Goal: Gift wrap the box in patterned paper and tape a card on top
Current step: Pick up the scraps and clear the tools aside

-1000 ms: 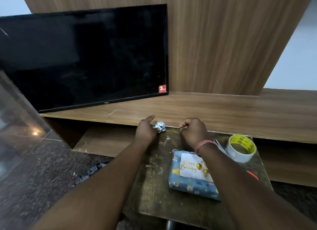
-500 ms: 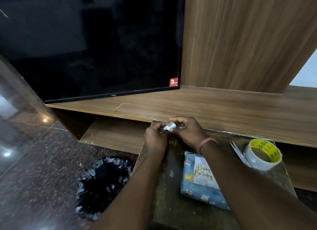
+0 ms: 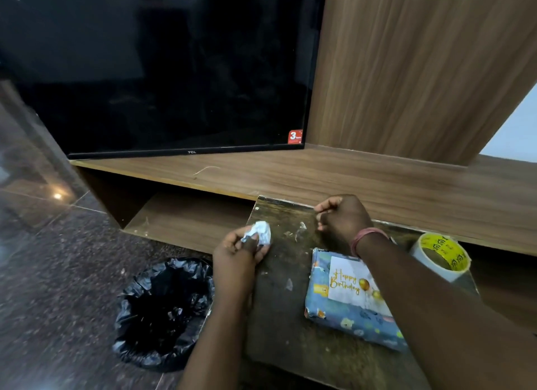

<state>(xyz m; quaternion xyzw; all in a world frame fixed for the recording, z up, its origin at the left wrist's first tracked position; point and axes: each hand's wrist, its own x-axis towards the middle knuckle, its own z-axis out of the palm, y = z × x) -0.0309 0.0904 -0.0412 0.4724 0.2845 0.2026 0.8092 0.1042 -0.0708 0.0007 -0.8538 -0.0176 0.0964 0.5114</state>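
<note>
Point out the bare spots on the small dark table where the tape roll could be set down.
Bare room: the worn dark tabletop between the left hand, which grips a crumpled white paper scrap, and the blue patterned wrapped box; also the strip beyond the box, under the right hand. Crowded: the right side, where the yellow-cored clear tape roll stands.

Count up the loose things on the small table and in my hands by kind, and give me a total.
Wrapped boxes: 1, the wrapped box, with the card on top
Tape rolls: 1, the tape roll
Crumpled paper scraps: 1, the paper wad, held in the left hand
Total: 3
The right hand is curled and seems to hold nothing.
</note>
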